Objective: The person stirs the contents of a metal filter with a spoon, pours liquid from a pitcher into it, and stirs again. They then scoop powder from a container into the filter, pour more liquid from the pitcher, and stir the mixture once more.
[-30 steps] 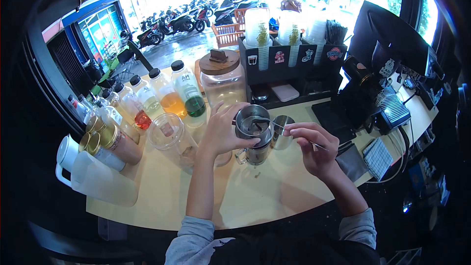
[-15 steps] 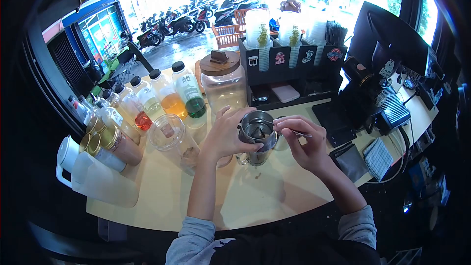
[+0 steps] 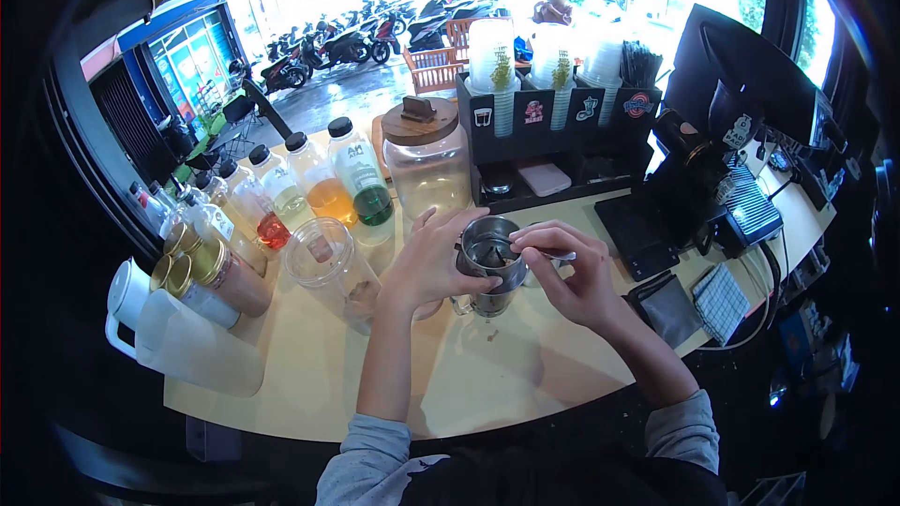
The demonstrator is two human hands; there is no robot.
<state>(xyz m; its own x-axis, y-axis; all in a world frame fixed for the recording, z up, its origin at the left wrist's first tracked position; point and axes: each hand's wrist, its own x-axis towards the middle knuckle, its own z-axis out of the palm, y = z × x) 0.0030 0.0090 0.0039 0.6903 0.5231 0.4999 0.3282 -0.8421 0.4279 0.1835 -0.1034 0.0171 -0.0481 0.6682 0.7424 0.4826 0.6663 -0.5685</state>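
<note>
My left hand (image 3: pixel 433 258) is curled around the left side of a round stainless steel cup (image 3: pixel 490 226), its thumb across the front. Dark metal shows inside the cup, with a small pointed piece in the middle. Directly beneath it is a shiny mug (image 3: pixel 494 304) with a handle on its left. In my right hand (image 3: pixel 577 272), fingers pinched, is a thin metal spoon (image 3: pixel 563 256); its handle end sticks out to the right, and its other end points into the cup, partly hidden by my fingers. A small brown spill (image 3: pixel 491 336) lies in front of the mug.
A clear plastic jar (image 3: pixel 323 267) stands left of my hands, and a wooden-lidded glass jar (image 3: pixel 427 164) behind them. Syrup bottles (image 3: pixel 335 197) and a white pitcher (image 3: pixel 192 342) line the left. A black cup rack (image 3: pixel 562 108) is behind; a flat black scale (image 3: pixel 637 234) sits right.
My right hand has shifted slightly left with the spoon, its fingertips now closer over the cup's right rim. My left hand and the cup have stayed almost still.
</note>
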